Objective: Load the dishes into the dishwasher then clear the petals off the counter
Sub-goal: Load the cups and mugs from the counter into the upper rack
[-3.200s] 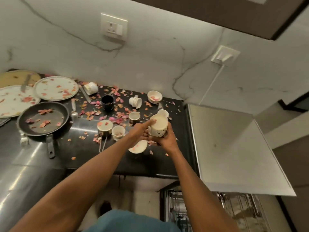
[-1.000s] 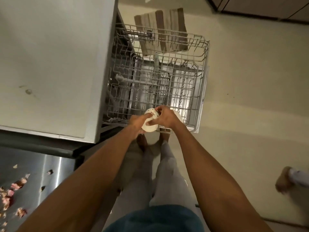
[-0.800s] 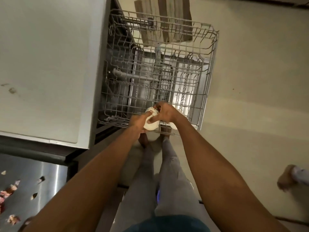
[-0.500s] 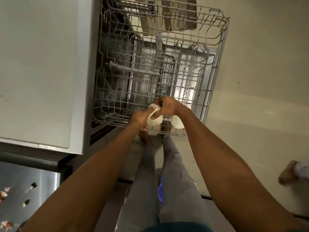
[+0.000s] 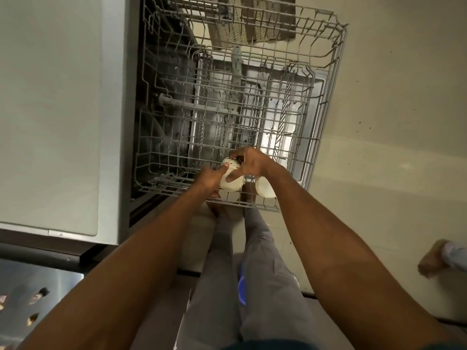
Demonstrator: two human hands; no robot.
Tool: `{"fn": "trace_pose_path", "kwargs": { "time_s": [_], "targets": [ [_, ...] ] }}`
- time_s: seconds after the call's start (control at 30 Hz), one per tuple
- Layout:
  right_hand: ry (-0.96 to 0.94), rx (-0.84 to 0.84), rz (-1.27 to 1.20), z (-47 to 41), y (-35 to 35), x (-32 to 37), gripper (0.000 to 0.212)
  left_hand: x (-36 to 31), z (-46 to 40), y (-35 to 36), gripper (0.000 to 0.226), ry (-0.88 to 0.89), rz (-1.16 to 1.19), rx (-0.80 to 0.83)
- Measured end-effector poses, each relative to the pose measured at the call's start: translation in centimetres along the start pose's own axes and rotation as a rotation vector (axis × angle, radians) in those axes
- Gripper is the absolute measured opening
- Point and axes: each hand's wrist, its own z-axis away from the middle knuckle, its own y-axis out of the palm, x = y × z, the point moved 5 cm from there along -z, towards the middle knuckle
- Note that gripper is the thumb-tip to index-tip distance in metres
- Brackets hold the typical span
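Note:
I look straight down at the pulled-out wire dishwasher rack. A white patterned cup is over the rack's near edge, held between both hands. My right hand grips it from above and the right, fingers curled round its side. My left hand holds its left side with thumb and fingers. A second white dish sits in the rack just right of the cup, partly hidden under my right wrist. A few pink petals lie on the steel counter at the bottom left.
The white appliance top fills the left side, beside the rack. A striped mat lies on the floor beyond the rack. My legs stand below it. Another person's foot shows at the right edge.
I turned from the petal-strewn counter to the dishwasher carrying the cup. Over the last second both hands lowered the cup toward the rack's near edge as the view closed in.

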Motion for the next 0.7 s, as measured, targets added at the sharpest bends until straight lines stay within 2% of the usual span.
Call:
{"fn": "trace_pose_path", "kwargs": {
  "time_s": [0.2,0.5,0.7],
  "targets": [
    [0.006,-0.02,0.037,0.9,0.4,0.7,0.077,-0.9,2.0,-0.2,0.065,-0.007,-0.073,0.03],
    [0.095,-0.274,-0.126,6.6,-1.4,3.4,0.037,-4.7,10.4,-3.4,0.056,0.107,-0.38,0.007],
    [0.089,-0.373,-0.011,10.8,-1.6,6.5,0.023,-4.1,16.1,-4.8,0.041,0.235,-0.417,-0.042]
  ]
}}
